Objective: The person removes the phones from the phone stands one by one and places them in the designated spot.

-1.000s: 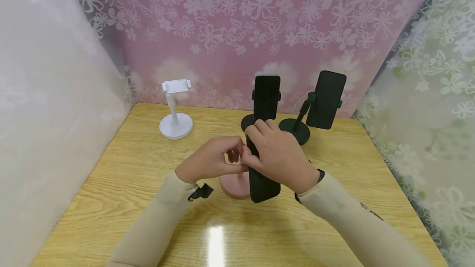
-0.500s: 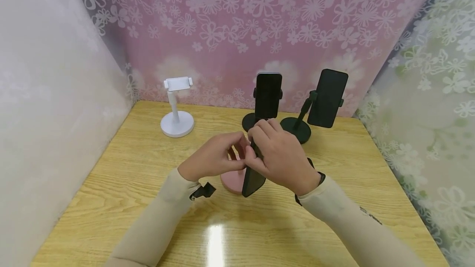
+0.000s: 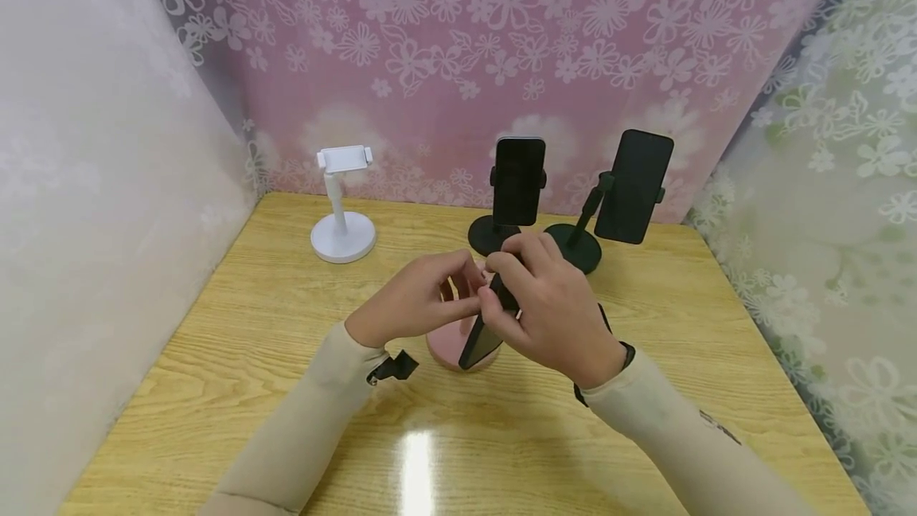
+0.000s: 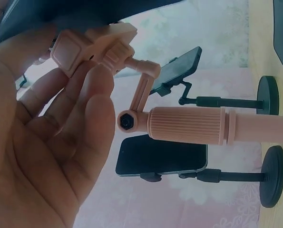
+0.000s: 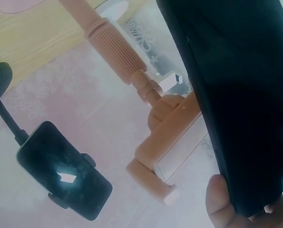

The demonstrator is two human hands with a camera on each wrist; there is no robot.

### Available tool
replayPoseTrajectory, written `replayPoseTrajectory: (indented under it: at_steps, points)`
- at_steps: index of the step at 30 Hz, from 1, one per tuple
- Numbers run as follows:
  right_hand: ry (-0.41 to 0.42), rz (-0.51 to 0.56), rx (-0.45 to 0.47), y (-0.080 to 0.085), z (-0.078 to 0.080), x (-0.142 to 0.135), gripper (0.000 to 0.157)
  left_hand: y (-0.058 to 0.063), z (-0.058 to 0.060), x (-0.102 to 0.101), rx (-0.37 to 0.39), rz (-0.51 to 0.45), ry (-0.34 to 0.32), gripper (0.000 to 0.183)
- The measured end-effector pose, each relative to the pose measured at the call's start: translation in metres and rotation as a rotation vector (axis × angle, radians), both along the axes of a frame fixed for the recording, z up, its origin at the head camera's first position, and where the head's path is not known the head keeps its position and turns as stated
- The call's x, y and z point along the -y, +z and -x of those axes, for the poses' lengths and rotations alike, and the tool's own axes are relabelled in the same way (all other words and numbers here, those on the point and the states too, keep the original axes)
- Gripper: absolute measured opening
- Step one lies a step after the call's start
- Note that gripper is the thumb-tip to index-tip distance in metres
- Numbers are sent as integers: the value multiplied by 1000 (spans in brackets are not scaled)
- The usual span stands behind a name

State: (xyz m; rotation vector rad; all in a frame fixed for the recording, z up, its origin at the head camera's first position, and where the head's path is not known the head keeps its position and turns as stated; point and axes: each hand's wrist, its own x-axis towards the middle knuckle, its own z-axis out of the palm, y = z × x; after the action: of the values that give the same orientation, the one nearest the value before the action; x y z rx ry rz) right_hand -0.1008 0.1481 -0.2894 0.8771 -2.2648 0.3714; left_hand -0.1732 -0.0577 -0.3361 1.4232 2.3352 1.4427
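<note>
My right hand (image 3: 552, 313) grips a black phone (image 5: 241, 90) by one end. The phone slants down over the round base of a pink phone stand (image 3: 442, 345). In the left wrist view, the stand has a ribbed post (image 4: 186, 124) and a hinged arm reaching to its clamp (image 4: 79, 50). Fingers of my left hand (image 3: 411, 297) curl at the back of this clamp and hold it, with the phone close over it. In the right wrist view, the phone lies beside the clamp's pale face, and one clamp end shows free of it.
A white phone stand (image 3: 342, 237) with a bare holder stands at the back left. Behind my hands is a black stand holding a phone (image 3: 519, 181). To its right, a dark green stand holds another phone (image 3: 634, 186). All stand on a wooden table (image 3: 286, 412).
The phone has turned from nearly flat-facing to edge-on, and its lower end has swung left over the pink base. My right hand has shifted slightly right; my left hand stays close by.
</note>
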Motion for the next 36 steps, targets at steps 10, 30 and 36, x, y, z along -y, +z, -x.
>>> replayPoseTrajectory:
  at_steps: [10, 30, 36]
  points:
    - [16, 118, -219, -10, -7, -17, 35, 2, -2, -5, -18, 25, 61, 20]
    - [12, 271, -338, -51, -22, -65, 44, 1, -4, -6, -23, 5, 59, 20]
    - [-58, 213, -329, -63, -25, -86, 47, 2, -7, -7, -57, 4, 100, 17]
